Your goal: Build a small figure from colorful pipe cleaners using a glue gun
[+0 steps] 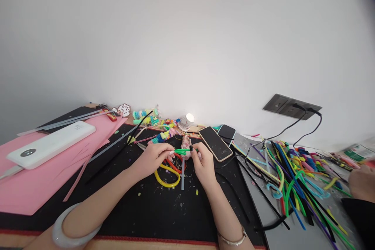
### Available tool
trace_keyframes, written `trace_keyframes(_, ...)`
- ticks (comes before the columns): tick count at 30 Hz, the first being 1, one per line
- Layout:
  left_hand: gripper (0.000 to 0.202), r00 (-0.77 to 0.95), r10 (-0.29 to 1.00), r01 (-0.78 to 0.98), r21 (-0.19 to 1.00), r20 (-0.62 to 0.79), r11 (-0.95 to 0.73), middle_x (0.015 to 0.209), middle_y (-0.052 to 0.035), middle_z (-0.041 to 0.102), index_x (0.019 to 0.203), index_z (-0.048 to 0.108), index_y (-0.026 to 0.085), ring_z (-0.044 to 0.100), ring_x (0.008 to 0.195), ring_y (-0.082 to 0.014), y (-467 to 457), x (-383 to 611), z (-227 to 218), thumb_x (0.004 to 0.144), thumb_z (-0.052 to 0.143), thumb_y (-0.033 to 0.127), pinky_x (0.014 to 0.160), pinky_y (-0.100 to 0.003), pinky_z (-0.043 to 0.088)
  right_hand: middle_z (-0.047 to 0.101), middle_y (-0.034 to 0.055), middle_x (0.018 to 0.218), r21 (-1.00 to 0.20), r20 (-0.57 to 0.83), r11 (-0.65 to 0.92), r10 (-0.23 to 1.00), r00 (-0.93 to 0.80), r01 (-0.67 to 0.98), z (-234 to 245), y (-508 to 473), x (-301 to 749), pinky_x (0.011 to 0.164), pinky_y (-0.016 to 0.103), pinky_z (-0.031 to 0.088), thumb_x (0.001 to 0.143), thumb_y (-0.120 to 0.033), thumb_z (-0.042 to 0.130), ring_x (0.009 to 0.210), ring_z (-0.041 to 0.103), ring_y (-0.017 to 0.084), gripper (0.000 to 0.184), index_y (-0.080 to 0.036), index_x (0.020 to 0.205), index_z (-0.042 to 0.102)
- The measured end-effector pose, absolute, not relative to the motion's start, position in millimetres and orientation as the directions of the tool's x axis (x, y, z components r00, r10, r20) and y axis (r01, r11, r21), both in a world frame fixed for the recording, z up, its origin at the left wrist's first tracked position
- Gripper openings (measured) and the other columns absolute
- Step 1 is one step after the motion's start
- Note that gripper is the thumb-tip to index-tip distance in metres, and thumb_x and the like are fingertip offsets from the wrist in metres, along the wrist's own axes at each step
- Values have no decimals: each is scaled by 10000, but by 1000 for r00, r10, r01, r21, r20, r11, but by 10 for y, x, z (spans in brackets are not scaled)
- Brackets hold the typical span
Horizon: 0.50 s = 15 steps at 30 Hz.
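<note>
A thin green strand, like a pipe cleaner (181, 151), is stretched between my hands above the black mat. My left hand (156, 158) pinches its left end, and my right hand (203, 163) grips the other end between thumb and fingers. Under them lies a yellow loop handle (167, 184) beside a red loop (176, 168), apparently parts of scissors, partly covered by my left hand. A translucent stick (183, 177) points toward me from a pale pink object (186, 140) just behind the strand.
A white power bank (51, 144) rests on pink sheets (32, 187) at left. Two phones (215, 143) lie right of my hands. Many coloured pipe cleaners (295, 187) cover the grey board. Another person's hand (363, 183) is at far right. A lit lamp (186, 122) stands by the wall.
</note>
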<state>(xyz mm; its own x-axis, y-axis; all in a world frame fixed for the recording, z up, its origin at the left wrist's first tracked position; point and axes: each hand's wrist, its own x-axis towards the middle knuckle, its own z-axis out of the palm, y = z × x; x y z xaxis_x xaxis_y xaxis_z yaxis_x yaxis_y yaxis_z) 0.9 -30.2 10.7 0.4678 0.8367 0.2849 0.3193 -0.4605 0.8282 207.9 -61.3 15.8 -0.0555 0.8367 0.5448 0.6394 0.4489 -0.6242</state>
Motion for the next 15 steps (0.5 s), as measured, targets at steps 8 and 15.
trace_keyframes(8,219,381,909,219,939,168,-265,772,-27,732,835,648,196,718,735,-194,-317,38,176,888,498,345,727,-317,579,582,8,676,-660,514,435,856,-54,612,208,-633,2056,598,250,407,944,-265,433,633,550,156,261,-196,723,554)
trace_keyframes(15,247,363,929,97,989,73,-115,777,-46,730,838,646,170,719,731,-204,-281,33,153,851,574,406,747,-358,582,633,31,728,-627,532,461,842,-87,628,182,-607,2073,635,257,458,920,-198,467,666,594,161,242,-185,769,655)
